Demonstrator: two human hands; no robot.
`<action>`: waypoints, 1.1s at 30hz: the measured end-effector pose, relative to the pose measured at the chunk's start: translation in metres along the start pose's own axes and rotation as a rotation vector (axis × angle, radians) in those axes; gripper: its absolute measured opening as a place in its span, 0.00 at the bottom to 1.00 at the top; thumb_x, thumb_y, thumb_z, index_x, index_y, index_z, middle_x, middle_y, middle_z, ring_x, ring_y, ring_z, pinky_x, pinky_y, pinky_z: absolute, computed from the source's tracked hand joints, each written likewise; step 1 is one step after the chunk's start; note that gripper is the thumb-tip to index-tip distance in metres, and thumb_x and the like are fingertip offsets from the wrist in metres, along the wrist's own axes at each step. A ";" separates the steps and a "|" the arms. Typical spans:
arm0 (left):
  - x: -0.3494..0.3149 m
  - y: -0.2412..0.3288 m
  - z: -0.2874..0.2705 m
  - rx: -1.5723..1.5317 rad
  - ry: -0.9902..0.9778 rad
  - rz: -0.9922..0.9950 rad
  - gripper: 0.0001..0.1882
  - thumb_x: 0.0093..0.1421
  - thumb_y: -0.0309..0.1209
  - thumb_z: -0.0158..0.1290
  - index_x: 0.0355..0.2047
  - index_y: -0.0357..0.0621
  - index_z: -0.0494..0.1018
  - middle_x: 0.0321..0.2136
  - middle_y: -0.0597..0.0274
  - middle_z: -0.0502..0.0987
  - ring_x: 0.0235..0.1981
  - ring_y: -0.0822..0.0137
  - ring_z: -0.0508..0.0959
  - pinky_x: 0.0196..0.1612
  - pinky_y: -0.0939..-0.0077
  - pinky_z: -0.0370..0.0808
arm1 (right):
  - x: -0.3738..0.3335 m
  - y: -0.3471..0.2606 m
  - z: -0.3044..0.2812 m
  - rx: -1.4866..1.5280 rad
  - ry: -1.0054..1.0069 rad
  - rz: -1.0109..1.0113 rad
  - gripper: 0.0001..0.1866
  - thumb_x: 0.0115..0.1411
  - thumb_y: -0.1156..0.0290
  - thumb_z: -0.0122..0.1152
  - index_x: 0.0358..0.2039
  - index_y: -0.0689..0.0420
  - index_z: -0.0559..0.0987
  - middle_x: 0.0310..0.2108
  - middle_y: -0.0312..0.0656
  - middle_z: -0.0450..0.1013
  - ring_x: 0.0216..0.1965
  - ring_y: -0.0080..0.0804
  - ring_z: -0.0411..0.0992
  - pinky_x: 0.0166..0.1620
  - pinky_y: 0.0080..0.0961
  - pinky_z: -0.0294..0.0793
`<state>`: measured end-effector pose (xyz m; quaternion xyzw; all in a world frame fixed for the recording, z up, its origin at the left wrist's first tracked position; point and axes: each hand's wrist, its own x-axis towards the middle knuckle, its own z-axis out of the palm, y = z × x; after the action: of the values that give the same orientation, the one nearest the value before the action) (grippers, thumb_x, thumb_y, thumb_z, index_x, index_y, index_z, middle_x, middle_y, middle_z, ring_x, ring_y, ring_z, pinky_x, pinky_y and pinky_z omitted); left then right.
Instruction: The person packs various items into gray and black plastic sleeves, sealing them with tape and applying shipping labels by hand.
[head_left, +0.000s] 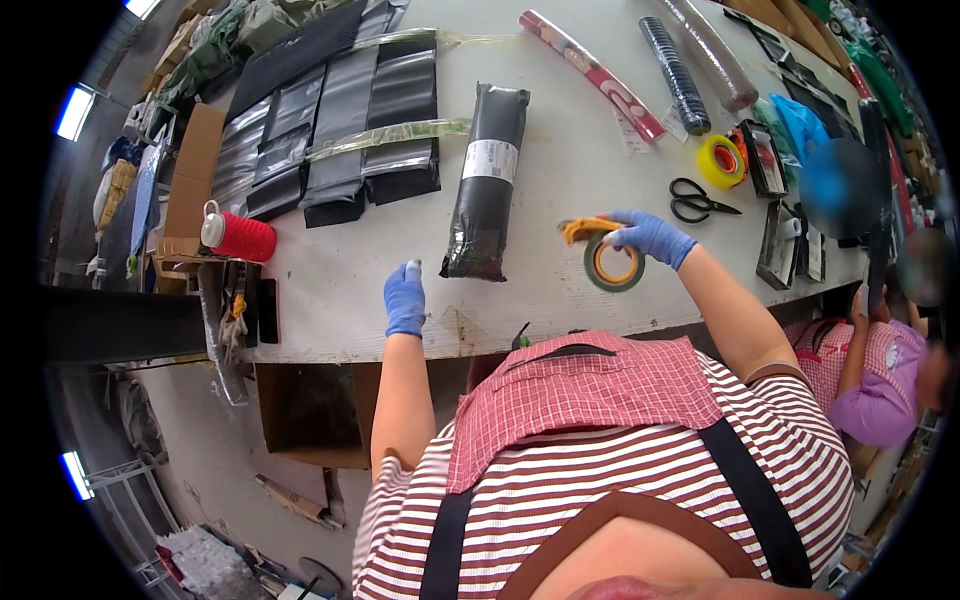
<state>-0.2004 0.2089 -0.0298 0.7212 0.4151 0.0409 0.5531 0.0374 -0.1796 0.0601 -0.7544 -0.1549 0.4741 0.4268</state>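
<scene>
My left hand (405,301), in a blue glove, is near the front edge of the table with nothing in it. Its fingers point away from me. To its right lies a black wrapped parcel (487,190) with a white label around its middle, apart from both hands. My gloved right hand (650,238) is closed on an orange-yellow tape dispenser (588,229). A green tape roll (612,266) with a yellow core hangs on it below the fingers. The dispenser is held to the right of the parcel's near end.
Black plastic bags (340,150) with clear tape strips lie at the left, near a red bottle (240,236). At the right are black scissors (700,201), a yellow tape roll (720,160), a red printed roll (595,72) and dark boxes (777,245). A co-worker (880,370) is at the far right.
</scene>
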 end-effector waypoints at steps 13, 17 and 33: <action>-0.035 0.085 0.135 -0.514 -0.534 0.040 0.28 0.52 0.32 0.66 0.50 0.36 0.67 0.37 0.59 0.78 0.36 0.69 0.78 0.40 0.72 0.78 | -0.003 -0.051 0.091 0.414 -0.252 0.006 0.40 0.56 0.53 0.65 0.62 0.56 0.59 0.45 0.46 0.72 0.31 0.34 0.75 0.33 0.25 0.77; -0.056 0.115 0.152 -0.486 -0.323 0.305 0.34 0.51 0.36 0.67 0.54 0.36 0.65 0.44 0.57 0.76 0.44 0.67 0.76 0.50 0.70 0.74 | -0.006 -0.043 0.089 0.517 -0.140 -0.254 0.33 0.59 0.66 0.58 0.64 0.56 0.59 0.44 0.46 0.73 0.27 0.24 0.74 0.29 0.19 0.75; 0.076 0.363 0.250 -0.012 -0.748 1.143 0.15 0.64 0.34 0.49 0.47 0.42 0.75 0.41 0.52 0.79 0.44 0.55 0.78 0.50 0.66 0.73 | 0.178 -0.110 -0.279 -0.676 0.914 -0.478 0.31 0.56 0.50 0.61 0.51 0.62 0.73 0.44 0.59 0.75 0.46 0.54 0.74 0.50 0.38 0.73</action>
<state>0.1802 0.0514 0.1458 0.7897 -0.2501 0.0769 0.5549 0.3824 -0.1404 0.0951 -0.9193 -0.2626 -0.0812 0.2818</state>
